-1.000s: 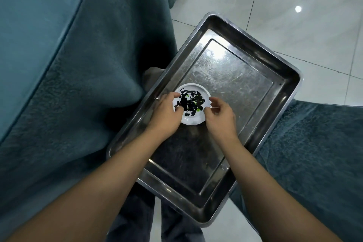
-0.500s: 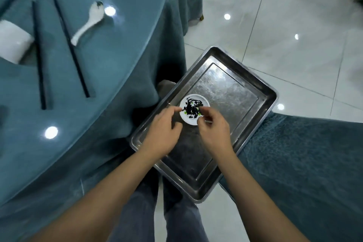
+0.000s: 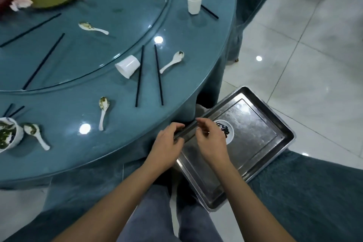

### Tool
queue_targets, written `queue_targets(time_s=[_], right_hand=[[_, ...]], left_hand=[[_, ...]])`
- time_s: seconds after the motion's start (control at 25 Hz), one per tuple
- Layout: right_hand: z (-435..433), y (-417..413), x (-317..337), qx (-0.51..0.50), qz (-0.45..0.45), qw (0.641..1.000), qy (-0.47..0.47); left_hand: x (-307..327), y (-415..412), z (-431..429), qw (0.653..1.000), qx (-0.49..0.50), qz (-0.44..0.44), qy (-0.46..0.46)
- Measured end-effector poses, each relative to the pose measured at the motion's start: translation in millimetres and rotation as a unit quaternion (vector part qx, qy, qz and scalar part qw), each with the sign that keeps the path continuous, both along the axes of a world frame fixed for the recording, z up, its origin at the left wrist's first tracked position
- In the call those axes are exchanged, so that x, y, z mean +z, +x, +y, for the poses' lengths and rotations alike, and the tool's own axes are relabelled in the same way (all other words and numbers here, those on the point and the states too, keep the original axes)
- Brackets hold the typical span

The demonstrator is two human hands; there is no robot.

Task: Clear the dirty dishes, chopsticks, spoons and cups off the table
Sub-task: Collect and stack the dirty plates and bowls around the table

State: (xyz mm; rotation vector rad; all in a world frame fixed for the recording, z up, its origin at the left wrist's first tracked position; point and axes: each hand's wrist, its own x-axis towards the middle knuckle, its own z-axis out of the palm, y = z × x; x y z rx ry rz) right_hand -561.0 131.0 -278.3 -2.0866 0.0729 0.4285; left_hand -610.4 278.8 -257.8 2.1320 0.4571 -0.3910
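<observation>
Dish: a small round white dish [image 3: 229, 133] smeared with dark leftovers lies flat in the rectangular stainless-steel tray [image 3: 261, 137], in the half nearer the table; the right hand covers its near-left part.
Right hand: the right hand [image 3: 211, 139] hovers just over the dish's left edge — fingers curled loosely and parted, gripping nothing.
Left hand: the left hand [image 3: 169, 143] is at the tray's left rim, fingers bent and empty; whether they touch the rim cannot be told.
Tray: shiny, scratched metal with a raised lip, its long axis running from lower left to upper right, one end over a teal-covered seat [image 3: 314, 192].
Table: a round table [image 3: 64, 153] with a teal cloth under glass.
Chopsticks: a pair of thin black chopsticks [image 3: 159, 76] lies almost parallel, pointing away from the person.
Spoons: a white ceramic spoon [image 3: 172, 62] just right of them, bowl pointing up-right; another white spoon [image 3: 103, 112] — bowl away, handle toward the person.
Cup: a white plastic cup [image 3: 128, 66] lies on its side beside the chopsticks, mouth to the lower left.
</observation>
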Motion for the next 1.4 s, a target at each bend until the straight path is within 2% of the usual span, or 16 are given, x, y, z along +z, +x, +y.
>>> queue_targets(time_s=[0.6,0.8,1.04,1.28,1.4], right_hand=[[169,-9,54,0.182,-0.006,0.983,0.022],[237,-20,56,0.241,-0.028,0.970,0.017],[318,-42,55,0.322,-0.026,0.946,0.016],[382,-68,51,0.401,-0.018,0.916,-0.011],[411,-75,48,0.429,-0.014,0.903,-0.021]], left_hand=[[52,-57,142,0.976,0.210,-0.050,-0.006],[58,-81,199,0.947,0.312,-0.074,0.008],[53,-130,259,0.908,0.415,-0.058,0.007],[45,-170,303,0.876,0.478,-0.045,0.039],[40,-181,330,0.849,0.524,-0.039,0.055]])
